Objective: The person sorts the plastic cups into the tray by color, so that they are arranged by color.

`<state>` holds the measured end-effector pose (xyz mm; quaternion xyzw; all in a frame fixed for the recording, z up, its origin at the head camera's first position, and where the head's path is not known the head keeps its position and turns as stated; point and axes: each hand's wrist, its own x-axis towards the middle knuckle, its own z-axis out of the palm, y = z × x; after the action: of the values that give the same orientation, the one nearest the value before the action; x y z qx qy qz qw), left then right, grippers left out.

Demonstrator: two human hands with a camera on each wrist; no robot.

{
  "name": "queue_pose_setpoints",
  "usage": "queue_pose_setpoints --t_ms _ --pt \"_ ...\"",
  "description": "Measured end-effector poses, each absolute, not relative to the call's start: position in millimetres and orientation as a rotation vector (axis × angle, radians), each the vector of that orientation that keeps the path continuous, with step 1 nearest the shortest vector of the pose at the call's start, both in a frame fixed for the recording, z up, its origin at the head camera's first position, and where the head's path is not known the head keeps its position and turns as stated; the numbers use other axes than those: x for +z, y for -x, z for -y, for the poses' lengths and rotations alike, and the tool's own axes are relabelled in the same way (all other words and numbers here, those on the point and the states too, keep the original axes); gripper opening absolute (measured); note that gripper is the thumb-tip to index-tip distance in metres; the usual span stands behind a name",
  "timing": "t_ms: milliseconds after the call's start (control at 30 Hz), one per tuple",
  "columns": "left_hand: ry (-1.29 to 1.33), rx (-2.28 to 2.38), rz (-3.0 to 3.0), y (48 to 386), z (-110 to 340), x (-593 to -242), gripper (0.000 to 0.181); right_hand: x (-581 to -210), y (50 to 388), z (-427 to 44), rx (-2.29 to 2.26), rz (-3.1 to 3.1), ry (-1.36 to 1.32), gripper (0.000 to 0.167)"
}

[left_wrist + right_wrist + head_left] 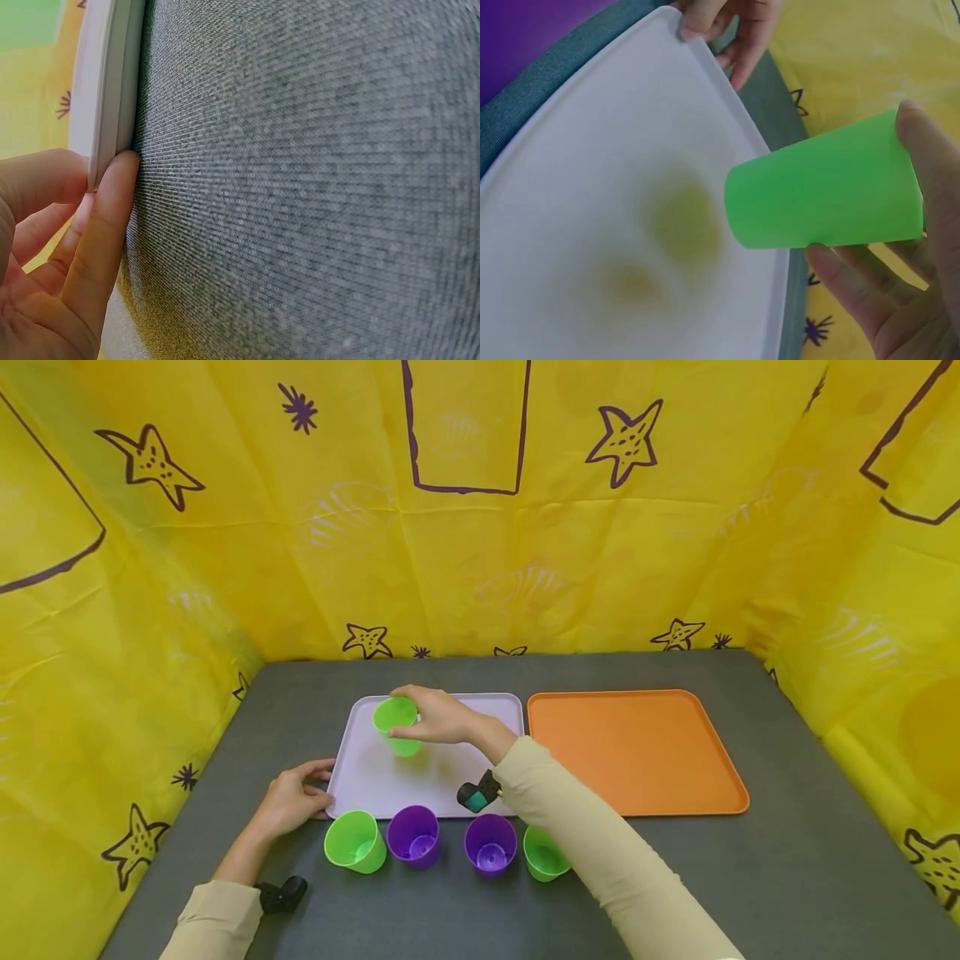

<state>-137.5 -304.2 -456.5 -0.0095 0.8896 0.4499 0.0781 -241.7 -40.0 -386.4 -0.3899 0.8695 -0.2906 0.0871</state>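
Observation:
My right hand (444,717) grips a bright green cup (405,746) by its upper part, thumb and fingers on opposite sides. The cup is held above the left part of a white tray (450,781), apart from it, its mouth upward. In the right wrist view the green cup (825,187) lies between thumb and fingers (847,289). At the tray's front left corner, my left hand (288,799) pinches the rim. The left wrist view shows fingertips (112,180) on both sides of the tray rim (112,82).
Along the tray's front stand a green cup (356,842), a purple cup (414,836), another purple cup (491,845) and a green cup (545,855) partly behind my right sleeve (600,843). An orange tray (630,752) lies to the right on the grey table (795,860). Yellow patterned cloth (480,568) surrounds it.

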Motion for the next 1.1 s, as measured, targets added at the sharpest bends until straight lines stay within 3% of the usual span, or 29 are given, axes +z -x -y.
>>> queue_pose_setpoints --t_ms 1100 --pt "0.045 1.329 -2.647 137 303 -455 0.057 -404 241 85 -0.69 -2.543 1.205 0.067"
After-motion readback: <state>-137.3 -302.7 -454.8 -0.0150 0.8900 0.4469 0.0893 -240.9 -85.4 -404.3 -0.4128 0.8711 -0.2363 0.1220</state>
